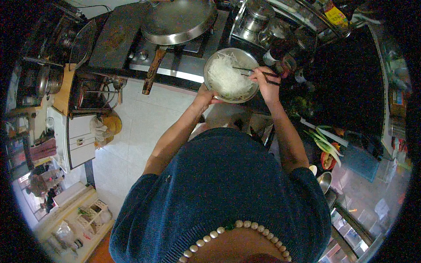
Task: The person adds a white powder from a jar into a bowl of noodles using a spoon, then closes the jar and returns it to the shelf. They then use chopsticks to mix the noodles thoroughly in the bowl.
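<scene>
A round stainless steel bowl (pixel 210 59) is in front of me at the edge of the stove counter. Pale shredded strips (pixel 227 77), which look like vegetable or noodles, fill much of it. My left hand (pixel 206 98) grips the bowl's near-left rim, its thumb at the edge. In my right hand (pixel 268 86) is a pair of dark chopsticks (pixel 245 69), reaching over the bowl with their tips at the white shreds. Whether the bowl's base touches the counter cannot be seen.
A large pan (pixel 177 23) sits on the gas stove (pixel 204 42), its wooden handle (pixel 154 72) jutting past the counter edge. Steel pots (pixel 256 19) stand at the back right. Farther right lie a leek (pixel 324 143) and a blue board (pixel 361 161). A white cabinet (pixel 82 141) stands left.
</scene>
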The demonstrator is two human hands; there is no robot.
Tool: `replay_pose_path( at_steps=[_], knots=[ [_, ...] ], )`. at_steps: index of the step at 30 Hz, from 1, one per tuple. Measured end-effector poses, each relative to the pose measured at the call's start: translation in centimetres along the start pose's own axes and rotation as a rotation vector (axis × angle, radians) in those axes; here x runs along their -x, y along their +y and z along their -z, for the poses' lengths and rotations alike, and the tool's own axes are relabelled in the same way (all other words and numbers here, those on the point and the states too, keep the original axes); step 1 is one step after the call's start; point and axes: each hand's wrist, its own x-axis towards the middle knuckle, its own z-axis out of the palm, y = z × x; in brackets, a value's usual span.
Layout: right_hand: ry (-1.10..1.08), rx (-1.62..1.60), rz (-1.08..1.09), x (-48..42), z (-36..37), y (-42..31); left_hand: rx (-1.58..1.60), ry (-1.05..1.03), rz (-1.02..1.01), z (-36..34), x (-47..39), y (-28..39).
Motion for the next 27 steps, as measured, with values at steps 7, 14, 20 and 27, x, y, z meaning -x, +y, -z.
replay_pose_path(
  at_steps=[7, 14, 20, 27],
  knots=[
    [-0.173, -0.006, 0.178, 1.5, -1.8, 0.0, 0.024, 0.026, -0.012, 0.2, -0.6, -0.7],
    [-0.255, -0.021, 0.016, 0.7, -2.8, 0.1, 0.052, -0.005, 0.004, 0.7, -1.2, -1.1],
    [-0.255, 0.070, -0.060, -0.2, -4.0, 3.0, 0.016, -0.034, -0.029, 1.0, -1.5, -1.4],
    [-0.288, 0.265, 0.575, -0.4, -2.4, 3.7, 0.017, -0.045, -0.034, 0.7, -0.9, -1.1]
  ],
)
